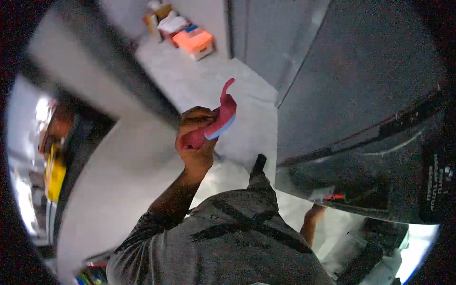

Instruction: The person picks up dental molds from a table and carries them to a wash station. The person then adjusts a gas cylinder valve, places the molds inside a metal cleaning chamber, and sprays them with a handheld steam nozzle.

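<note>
Cloth (228, 110), or something just as limp, pinkish red with a pale blue strip along one edge, was in the person's left hand (195, 137). Its long axis ran from that fist outward, away from the body and toward the person's right, narrowing to a thin, curled tip with nothing touching it. The left hand was much the nearer of the two: its fingers were curled closed around the cloth's near end, and more of the same pink showed in the hollow of the fist.

The right hand (315, 212) was well apart from the cloth, to its right and nearer the body, beside the lower edge of a dark panel (356, 104). Its fingers could not be made out, so whether it was open or gripping anything could not be told. A small red mark (335, 196) showed on the panel just above it.

Nearer the body than the cloth was the person's grey shirt (228, 259). Beyond the cloth, an orange box (194, 42) sat on the pale floor (256, 90); far to its left was a yellow object (55, 173), too blurred to identify.
</note>
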Demonstrator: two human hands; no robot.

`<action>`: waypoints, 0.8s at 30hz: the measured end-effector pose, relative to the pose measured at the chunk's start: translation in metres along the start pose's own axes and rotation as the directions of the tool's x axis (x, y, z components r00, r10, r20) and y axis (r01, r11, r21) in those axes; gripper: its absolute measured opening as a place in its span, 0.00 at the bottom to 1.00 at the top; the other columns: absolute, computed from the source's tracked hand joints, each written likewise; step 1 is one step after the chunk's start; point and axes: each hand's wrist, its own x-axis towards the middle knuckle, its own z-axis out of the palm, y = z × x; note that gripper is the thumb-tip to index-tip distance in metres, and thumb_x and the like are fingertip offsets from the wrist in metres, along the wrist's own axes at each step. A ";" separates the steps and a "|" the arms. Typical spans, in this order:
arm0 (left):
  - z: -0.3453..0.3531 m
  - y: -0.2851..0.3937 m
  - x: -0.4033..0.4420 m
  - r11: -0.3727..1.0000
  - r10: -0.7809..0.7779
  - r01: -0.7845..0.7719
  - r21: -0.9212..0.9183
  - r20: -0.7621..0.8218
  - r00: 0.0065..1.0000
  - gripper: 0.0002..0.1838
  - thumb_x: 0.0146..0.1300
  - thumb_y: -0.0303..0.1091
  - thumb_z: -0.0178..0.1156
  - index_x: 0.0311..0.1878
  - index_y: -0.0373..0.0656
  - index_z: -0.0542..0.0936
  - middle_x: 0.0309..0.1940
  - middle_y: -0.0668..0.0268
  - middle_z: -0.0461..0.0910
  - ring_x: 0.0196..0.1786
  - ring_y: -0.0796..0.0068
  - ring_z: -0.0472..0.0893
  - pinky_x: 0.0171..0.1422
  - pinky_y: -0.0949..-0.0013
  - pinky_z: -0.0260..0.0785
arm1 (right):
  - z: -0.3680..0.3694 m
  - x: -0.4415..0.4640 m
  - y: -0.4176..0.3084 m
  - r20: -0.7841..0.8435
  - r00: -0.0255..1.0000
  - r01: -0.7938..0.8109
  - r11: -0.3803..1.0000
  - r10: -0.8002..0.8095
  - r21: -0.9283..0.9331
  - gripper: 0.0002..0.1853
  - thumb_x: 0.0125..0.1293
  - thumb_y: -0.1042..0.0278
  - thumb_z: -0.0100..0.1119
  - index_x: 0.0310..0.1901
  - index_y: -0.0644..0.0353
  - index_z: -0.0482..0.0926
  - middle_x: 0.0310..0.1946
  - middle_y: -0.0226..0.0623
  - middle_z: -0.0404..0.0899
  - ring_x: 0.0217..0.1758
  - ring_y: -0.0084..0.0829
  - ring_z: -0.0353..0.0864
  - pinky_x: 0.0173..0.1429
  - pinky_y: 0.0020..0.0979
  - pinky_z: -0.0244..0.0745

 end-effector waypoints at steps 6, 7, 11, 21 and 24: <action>0.114 -0.112 0.071 0.940 -0.269 0.233 -0.247 -0.123 0.955 0.22 0.53 0.19 0.68 0.49 0.42 0.72 0.52 0.57 0.76 0.54 0.64 0.78 0.58 0.62 0.74 | 0.027 0.107 -0.012 -0.099 0.954 -0.219 0.885 0.282 0.412 0.25 0.69 0.58 0.54 0.65 0.57 0.69 0.55 0.37 0.77 0.52 0.35 0.78 0.56 0.40 0.74; 0.121 -0.141 0.091 0.979 -0.165 0.145 -0.143 -0.144 0.976 0.19 0.52 0.19 0.69 0.46 0.41 0.75 0.48 0.57 0.79 0.51 0.62 0.79 0.56 0.60 0.74 | 0.043 0.120 -0.013 -0.101 0.950 -0.231 0.882 0.296 0.410 0.25 0.69 0.57 0.54 0.65 0.57 0.69 0.54 0.37 0.77 0.52 0.35 0.78 0.56 0.40 0.74; 0.162 -0.206 0.159 0.830 0.459 -0.417 0.370 -0.031 0.888 0.14 0.43 0.19 0.67 0.35 0.41 0.80 0.38 0.61 0.83 0.47 0.57 0.80 0.52 0.59 0.71 | 0.101 0.153 0.008 0.015 0.927 -0.347 0.844 0.374 0.409 0.25 0.69 0.56 0.55 0.64 0.57 0.69 0.54 0.38 0.77 0.52 0.35 0.78 0.56 0.40 0.74; 0.147 -0.361 0.250 0.978 -0.153 0.130 0.163 0.133 0.979 0.15 0.47 0.18 0.67 0.40 0.40 0.80 0.44 0.64 0.81 0.50 0.63 0.79 0.56 0.64 0.70 | 0.343 0.191 0.023 0.403 0.733 -0.655 0.728 0.548 0.201 0.26 0.68 0.54 0.56 0.64 0.56 0.70 0.52 0.38 0.77 0.52 0.35 0.79 0.55 0.41 0.74; 0.099 -0.415 0.291 0.911 -0.364 0.403 -0.091 0.285 0.887 0.14 0.51 0.20 0.68 0.41 0.39 0.79 0.44 0.65 0.80 0.49 0.70 0.79 0.55 0.68 0.70 | 0.427 0.214 0.011 0.480 0.678 -0.678 0.726 0.557 0.116 0.26 0.68 0.53 0.57 0.63 0.56 0.70 0.52 0.38 0.77 0.52 0.35 0.79 0.55 0.41 0.74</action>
